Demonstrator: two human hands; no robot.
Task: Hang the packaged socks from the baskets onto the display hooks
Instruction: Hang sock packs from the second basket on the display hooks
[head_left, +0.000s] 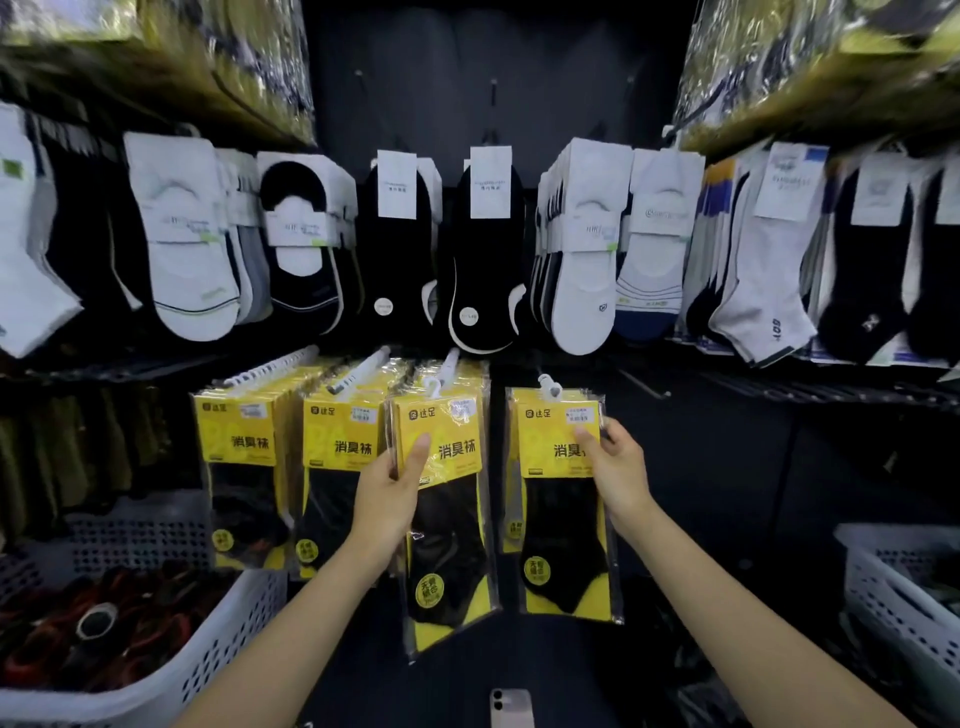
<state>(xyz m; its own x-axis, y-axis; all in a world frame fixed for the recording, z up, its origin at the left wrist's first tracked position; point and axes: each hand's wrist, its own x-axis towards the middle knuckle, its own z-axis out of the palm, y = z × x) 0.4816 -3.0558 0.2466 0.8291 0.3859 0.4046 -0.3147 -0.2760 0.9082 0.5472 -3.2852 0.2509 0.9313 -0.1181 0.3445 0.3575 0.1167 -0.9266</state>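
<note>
Hands pinch glossy, flat yellow-carded sock packs.

sock packs hang on hooks, centre | loose socks above | baskets lower left, lower right

2 outstretched forearms, left hand and right hand each in thumb-forward pinch

You can read 达足 at the top of each yellow pack, with 消臭袜 in big black characters below it. The price stickers and the white cards above are too blurred to read.
</note>
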